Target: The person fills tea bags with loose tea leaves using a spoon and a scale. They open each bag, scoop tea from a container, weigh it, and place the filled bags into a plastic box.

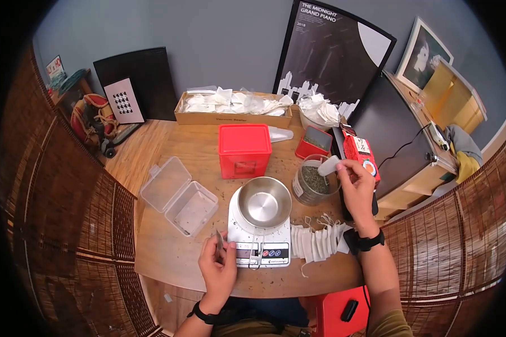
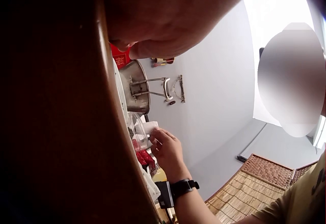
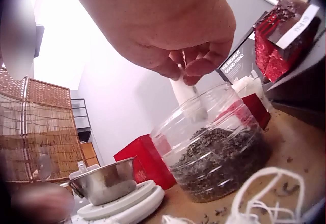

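My right hand (image 1: 357,188) pinches a white scoop (image 1: 328,166) at the mouth of a clear plastic jar (image 1: 297,190). Dark dried leaves (image 3: 219,157) partly fill this jar, and in the right wrist view the scoop's lower end dips inside its rim. At the left edge of a white kitchen scale (image 1: 235,227), my left hand (image 1: 217,272) holds a thin greyish piece (image 1: 219,240) between thumb and fingers; I cannot tell its kind. A steel bowl (image 1: 246,197) with a wire handle sits on the scale, its inside bare.
Several white drawstring bags (image 1: 315,242) lie in a row right of the scale. An open clear plastic box (image 1: 177,218) lies left. Behind stand a red tin (image 1: 244,151), a smaller red container (image 1: 309,149) with leaves and a cardboard box (image 1: 233,118) of white bags. Leaf crumbs dot the table.
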A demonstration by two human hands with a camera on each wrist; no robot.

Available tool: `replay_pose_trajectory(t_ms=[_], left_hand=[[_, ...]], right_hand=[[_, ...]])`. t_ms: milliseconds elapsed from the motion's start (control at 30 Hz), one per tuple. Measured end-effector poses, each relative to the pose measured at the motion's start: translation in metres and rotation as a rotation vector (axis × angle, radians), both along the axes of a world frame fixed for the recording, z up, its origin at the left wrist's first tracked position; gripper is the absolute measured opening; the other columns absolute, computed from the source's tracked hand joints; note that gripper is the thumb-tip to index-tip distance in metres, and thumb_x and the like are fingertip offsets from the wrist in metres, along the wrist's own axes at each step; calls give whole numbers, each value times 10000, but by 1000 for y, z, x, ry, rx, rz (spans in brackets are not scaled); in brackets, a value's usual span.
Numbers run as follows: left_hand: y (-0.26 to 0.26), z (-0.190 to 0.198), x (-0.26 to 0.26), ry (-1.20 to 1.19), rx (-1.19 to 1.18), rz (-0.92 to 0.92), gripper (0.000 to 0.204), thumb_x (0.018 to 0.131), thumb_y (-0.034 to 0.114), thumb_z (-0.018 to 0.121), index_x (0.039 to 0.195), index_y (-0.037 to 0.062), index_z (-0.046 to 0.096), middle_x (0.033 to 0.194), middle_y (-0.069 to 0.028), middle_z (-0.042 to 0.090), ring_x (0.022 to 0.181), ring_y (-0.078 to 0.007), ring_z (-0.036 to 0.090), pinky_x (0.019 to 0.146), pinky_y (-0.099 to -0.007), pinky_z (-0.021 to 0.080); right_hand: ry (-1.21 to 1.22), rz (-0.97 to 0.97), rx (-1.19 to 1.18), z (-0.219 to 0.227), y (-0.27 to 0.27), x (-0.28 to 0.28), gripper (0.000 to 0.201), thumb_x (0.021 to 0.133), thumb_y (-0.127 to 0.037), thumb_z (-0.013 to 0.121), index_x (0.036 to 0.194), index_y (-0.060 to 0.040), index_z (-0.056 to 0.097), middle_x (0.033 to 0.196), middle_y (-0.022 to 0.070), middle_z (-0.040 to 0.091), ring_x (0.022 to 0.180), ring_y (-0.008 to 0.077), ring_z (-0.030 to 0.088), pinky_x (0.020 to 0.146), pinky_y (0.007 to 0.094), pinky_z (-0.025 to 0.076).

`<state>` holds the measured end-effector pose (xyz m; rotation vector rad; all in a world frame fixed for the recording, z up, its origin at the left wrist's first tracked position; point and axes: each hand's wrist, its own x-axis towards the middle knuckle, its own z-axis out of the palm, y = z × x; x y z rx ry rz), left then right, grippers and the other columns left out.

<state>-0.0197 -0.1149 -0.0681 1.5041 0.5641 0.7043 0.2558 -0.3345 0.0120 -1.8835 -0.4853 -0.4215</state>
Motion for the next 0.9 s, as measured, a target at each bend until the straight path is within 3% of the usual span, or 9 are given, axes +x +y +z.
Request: replay_pose_trajectory(t_ms=[167, 267, 400, 433, 533, 567, 667, 833, 900], left_hand=[[1, -3, 0, 1, 6, -2, 228, 1018, 2, 714, 1240, -51, 700, 940, 15, 558, 660, -16, 430, 590, -198, 348], [0, -1, 0, 13, 39, -8, 227, 1017, 2, 714, 1239, -48, 701, 927, 19, 562, 661, -18, 431, 591, -199, 347], [0, 1, -1, 14, 44, -12, 237, 1020, 7, 713, 1251, -43, 696, 919, 30, 571, 665, -16, 431, 592, -200, 347], [0, 0, 0, 12, 43, -24, 237, 1020, 7, 713, 1251, -43, 696, 919, 30, 571, 665, -16, 431, 592, -200, 347], [0, -2, -2, 32, 25, -25, 252, 1021, 8, 714, 1267, -42, 687, 926, 28, 574, 672, -14, 436, 593, -197, 348], [0, -3, -1, 26, 27, -23, 258, 1021, 9, 716, 1272, -42, 685, 929, 27, 575, 675, -14, 439, 594, -195, 348], [0, 1, 0, 28, 20, -22, 267, 1020, 12, 721, 1279, -40, 682, 934, 25, 578, 681, -14, 446, 597, -192, 352], [0, 0, -2, 34, 52, -42, 274, 1023, 19, 723, 1287, -36, 677, 949, 25, 592, 690, -15, 468, 604, -193, 367], [0, -1, -3, 50, 88, -40, 268, 1040, 42, 709, 1292, -40, 672, 953, 21, 604, 714, -25, 497, 623, -197, 386]], right_hand=[[-80, -51, -232, 21, -1, -10, 149, 1025, -105, 765, 1093, 25, 795, 883, 12, 719, 765, 60, 610, 671, 226, 473], [-194, -73, -50, 17, 5, -10, 145, 1010, -114, 777, 1090, 5, 805, 866, 6, 746, 715, 38, 565, 629, 229, 447], [16, -3, -106, 18, -7, -9, 168, 1010, -103, 780, 1115, 27, 799, 883, 27, 775, 723, 43, 630, 645, 222, 494], [18, 14, 6, 19, -5, -11, 160, 1017, -94, 769, 1112, 32, 798, 882, 25, 777, 712, 46, 652, 637, 219, 524], [123, 78, -37, 17, -14, -11, 155, 1021, -89, 762, 1117, 28, 798, 887, 29, 780, 717, 48, 668, 635, 222, 546], [34, 36, 43, 16, -10, -15, 164, 1024, -93, 757, 1131, 27, 789, 888, 30, 783, 714, 51, 674, 638, 220, 549], [150, 80, -37, 16, -21, -12, 152, 1026, -84, 753, 1124, 28, 780, 874, 26, 782, 720, 54, 687, 643, 221, 558], [141, 123, 201, 12, -21, -23, 165, 1045, -44, 715, 1182, 48, 723, 1166, 89, 761, 957, 92, 721, 704, 232, 592], [165, 106, 249, 16, -30, -38, 151, 1046, -42, 713, 1166, 50, 716, 1196, 104, 752, 982, 100, 720, 730, 234, 601]])
